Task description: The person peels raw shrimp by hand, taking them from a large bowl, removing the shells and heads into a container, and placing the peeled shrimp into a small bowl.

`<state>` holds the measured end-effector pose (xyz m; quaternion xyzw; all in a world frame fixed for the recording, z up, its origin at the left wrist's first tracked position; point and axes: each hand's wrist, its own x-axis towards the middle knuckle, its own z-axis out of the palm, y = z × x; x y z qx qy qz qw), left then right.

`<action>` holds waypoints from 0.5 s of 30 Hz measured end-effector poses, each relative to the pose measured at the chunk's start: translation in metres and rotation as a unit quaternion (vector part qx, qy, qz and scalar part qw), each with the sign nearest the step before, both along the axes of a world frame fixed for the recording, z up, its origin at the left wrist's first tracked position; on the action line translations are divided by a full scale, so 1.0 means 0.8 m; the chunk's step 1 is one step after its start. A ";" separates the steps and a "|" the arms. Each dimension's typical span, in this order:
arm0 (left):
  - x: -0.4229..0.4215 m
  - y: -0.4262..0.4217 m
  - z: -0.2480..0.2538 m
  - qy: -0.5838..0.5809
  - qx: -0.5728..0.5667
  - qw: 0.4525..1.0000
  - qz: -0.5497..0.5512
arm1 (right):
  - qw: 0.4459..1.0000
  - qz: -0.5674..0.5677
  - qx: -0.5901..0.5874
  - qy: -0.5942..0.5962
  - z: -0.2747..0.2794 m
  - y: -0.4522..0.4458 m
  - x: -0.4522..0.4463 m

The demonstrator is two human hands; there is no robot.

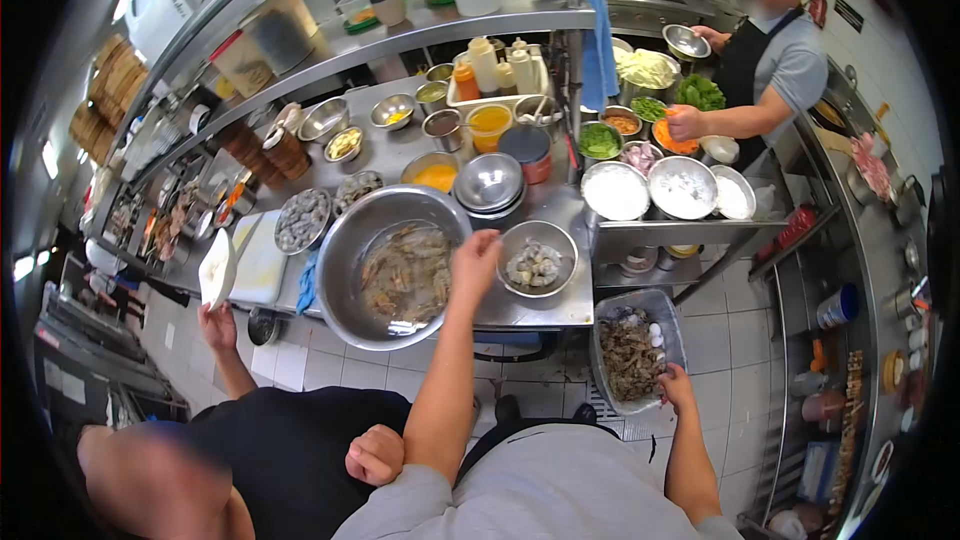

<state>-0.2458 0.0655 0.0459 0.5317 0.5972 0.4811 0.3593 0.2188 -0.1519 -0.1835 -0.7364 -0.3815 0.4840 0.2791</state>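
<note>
Steel bowls (343, 275) held shrimp (405, 270).
Left grip (477, 260) hovered between them, right grip (675, 386) by the bin (677, 338); open or closed, I couldn't tell.

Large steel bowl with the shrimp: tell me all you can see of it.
The large bowl is round, wide and deep, of shiny silvery metal with a rolled-looking rim. It sits upright at the front of the counter, its near side jutting past the edge. Brownish-grey shrimp, apparently unpeeled, lie in what looks like water, leaving bare wall around them. The left hand is by its right rim; the forearm crosses in front, so contact there is unclear.
</note>
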 end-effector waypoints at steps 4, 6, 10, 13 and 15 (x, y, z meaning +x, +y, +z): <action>-0.118 0.018 -0.015 0.115 0.075 0.981 0.135 | 0.996 -0.035 -0.053 0.064 -0.006 -0.004 0.011; -0.159 0.009 -0.018 0.180 -0.014 0.972 0.151 | 0.995 -0.040 -0.069 0.064 -0.007 -0.003 0.012; -0.183 0.011 -0.060 0.315 -0.220 0.920 0.073 | 0.995 -0.014 -0.086 0.048 0.006 0.004 -0.001; -0.165 0.030 -0.107 0.356 -0.278 0.892 0.001 | 0.994 0.007 -0.088 0.059 0.022 0.013 -0.016; -0.147 0.031 -0.107 0.352 -0.251 0.901 0.038 | 0.994 0.024 -0.085 0.058 0.034 0.027 -0.031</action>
